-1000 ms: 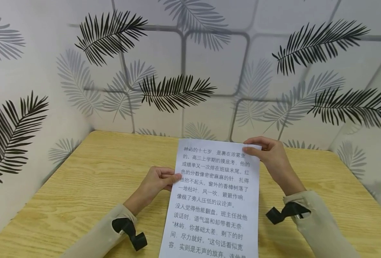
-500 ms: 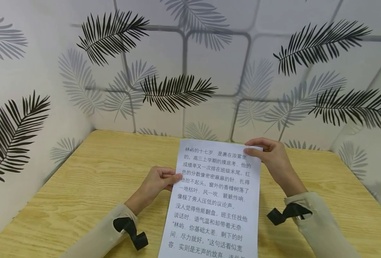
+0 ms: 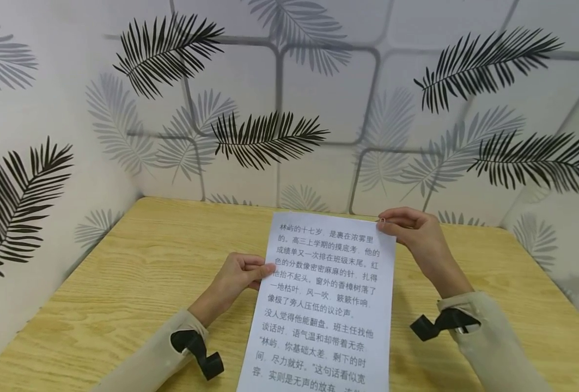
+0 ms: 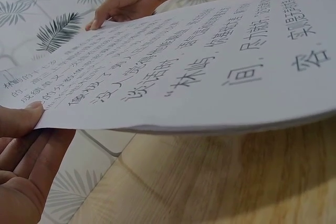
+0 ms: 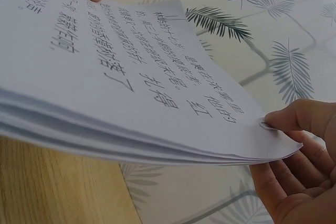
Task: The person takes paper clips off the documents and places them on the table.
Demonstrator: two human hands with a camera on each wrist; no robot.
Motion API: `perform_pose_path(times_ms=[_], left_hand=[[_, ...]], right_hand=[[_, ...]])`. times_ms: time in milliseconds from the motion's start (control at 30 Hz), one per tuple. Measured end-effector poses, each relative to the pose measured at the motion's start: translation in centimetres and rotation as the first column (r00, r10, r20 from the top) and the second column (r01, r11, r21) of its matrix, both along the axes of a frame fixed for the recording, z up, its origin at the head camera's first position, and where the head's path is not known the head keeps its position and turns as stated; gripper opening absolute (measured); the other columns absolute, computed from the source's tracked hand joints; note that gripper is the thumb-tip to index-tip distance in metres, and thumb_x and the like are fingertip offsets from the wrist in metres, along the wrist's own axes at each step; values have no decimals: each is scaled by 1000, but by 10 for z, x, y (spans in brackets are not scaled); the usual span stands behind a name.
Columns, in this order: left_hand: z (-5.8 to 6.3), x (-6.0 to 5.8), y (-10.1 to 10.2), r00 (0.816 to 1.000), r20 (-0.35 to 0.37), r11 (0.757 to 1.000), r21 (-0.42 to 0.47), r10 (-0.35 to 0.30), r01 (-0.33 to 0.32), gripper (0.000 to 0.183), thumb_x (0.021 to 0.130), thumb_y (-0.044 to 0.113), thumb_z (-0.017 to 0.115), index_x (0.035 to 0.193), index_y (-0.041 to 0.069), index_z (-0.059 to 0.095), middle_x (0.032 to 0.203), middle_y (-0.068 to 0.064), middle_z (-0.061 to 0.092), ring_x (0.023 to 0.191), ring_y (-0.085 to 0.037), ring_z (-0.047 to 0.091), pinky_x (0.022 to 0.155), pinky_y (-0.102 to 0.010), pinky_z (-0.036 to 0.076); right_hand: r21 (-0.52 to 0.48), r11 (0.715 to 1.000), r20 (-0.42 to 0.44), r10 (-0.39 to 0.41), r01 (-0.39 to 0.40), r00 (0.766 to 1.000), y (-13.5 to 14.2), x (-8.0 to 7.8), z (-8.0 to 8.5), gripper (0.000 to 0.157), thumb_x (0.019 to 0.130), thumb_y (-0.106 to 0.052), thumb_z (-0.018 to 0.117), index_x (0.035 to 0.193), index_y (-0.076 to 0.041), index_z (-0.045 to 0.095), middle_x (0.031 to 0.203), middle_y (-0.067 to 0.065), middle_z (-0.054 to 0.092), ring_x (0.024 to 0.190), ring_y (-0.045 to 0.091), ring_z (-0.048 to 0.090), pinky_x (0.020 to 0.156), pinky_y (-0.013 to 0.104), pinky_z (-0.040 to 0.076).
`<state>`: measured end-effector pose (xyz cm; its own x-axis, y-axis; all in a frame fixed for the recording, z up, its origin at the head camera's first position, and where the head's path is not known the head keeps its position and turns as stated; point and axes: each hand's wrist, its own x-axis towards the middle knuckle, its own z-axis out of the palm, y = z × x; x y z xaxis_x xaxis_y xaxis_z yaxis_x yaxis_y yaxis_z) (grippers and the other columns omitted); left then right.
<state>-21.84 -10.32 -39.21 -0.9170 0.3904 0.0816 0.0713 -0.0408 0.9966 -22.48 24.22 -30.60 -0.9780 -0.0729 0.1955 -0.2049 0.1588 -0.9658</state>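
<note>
A stack of printed white paper sheets point(image 3: 323, 305) is held up over the table, its layered edges showing in the right wrist view. My left hand point(image 3: 235, 277) pinches its left edge, thumb point(image 4: 26, 116) on the print and fingers underneath. At the top right corner my right hand point(image 3: 416, 231) has its thumb on a small metal paper clip point(image 5: 268, 124) at the stack's edge. The fingers of that hand point(image 5: 294, 177) lie beneath the corner. A second paper clip point(image 5: 178, 18) sits on the top edge toward the left corner.
A wood-grain table point(image 3: 147, 261) lies under the paper. Behind it stands a wall point(image 3: 323, 92) patterned with dark and grey leaves. Black straps point(image 3: 201, 354) hang from both sleeved wrists.
My right hand has shifted slightly to the right along the top edge, and the paper clip at its thumb now shows. My left hand keeps its hold on the left edge.
</note>
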Motion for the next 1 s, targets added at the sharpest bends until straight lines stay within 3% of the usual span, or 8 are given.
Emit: perform_pose_path(times_ms=[433, 700, 1000], left_hand=[[2, 1, 0, 1000, 17, 1000, 2, -1, 1, 30, 90, 12, 70, 105, -14, 67, 91, -18, 72, 72, -23, 72, 68, -35, 59], [1, 0, -3, 1000, 20, 1000, -3, -6, 6, 30, 89, 11, 70, 104, -15, 67, 90, -19, 72, 71, -23, 72, 67, -34, 59], [2, 0, -4, 999, 33, 1000, -1, -6, 6, 31, 90, 10, 69, 105, -17, 66, 91, -20, 72, 71, -21, 71, 67, -33, 59]], right_hand=[[44, 999, -36, -3, 5, 999, -1, -1, 2, 17, 87, -15, 74, 103, -9, 70, 89, -4, 72, 84, 12, 66, 77, 23, 54], [-51, 998, -59, 43, -46, 997, 9, 0, 2, 20, 88, -12, 72, 106, -4, 68, 94, 1, 73, 90, 12, 68, 78, 23, 55], [-43, 997, -57, 56, -59, 997, 15, 1, 4, 21, 89, -12, 71, 107, -3, 68, 96, 1, 73, 89, 12, 69, 77, 24, 56]])
